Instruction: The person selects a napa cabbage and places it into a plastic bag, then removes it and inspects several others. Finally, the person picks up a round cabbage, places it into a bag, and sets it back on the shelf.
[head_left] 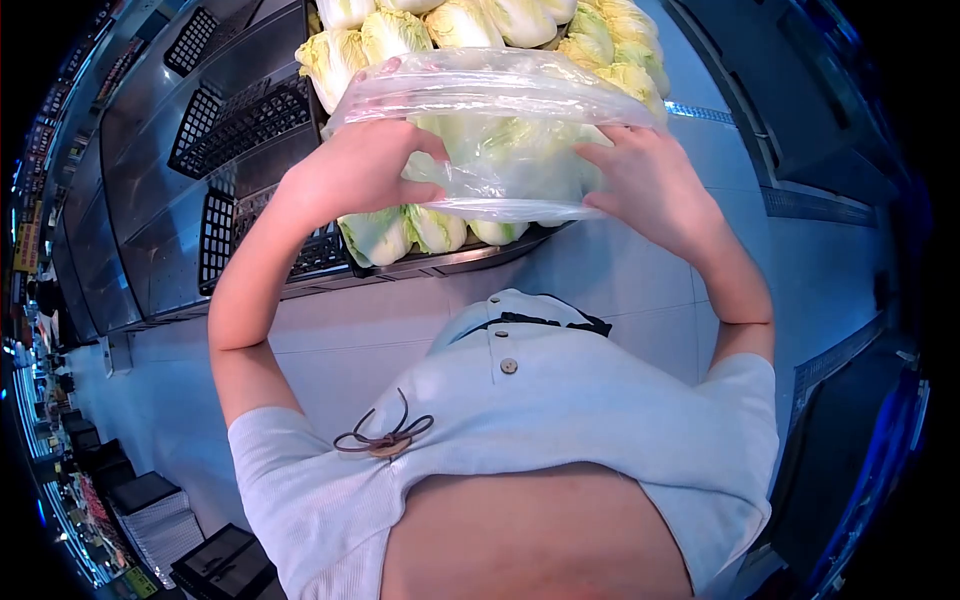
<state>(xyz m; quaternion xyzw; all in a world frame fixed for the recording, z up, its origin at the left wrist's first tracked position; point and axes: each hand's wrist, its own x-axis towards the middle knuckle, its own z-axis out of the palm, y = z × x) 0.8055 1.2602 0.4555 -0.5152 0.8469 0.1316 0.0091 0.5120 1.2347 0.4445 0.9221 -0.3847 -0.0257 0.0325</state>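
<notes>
At upper centre, the clear plastic bag (500, 97) spans the napa cabbages (372, 238). The left hand (352, 168) and right hand (662, 188) have fingers parted, apparently bracing its mouth rather than pinching; gentle, even tension should spare the film.

Dividers (245, 118): black, perforated, on the steel stand (140, 195)
Floor (160, 400): pale tiles
Lower left: grey stack (162, 535) with dark top, near a black box (222, 560)
Upper right: a dark fixture (830, 150)

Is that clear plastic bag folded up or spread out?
Spread out: the plastic bag stretches wide between the left hand and right hand, and pale green cabbages show through it.
</notes>
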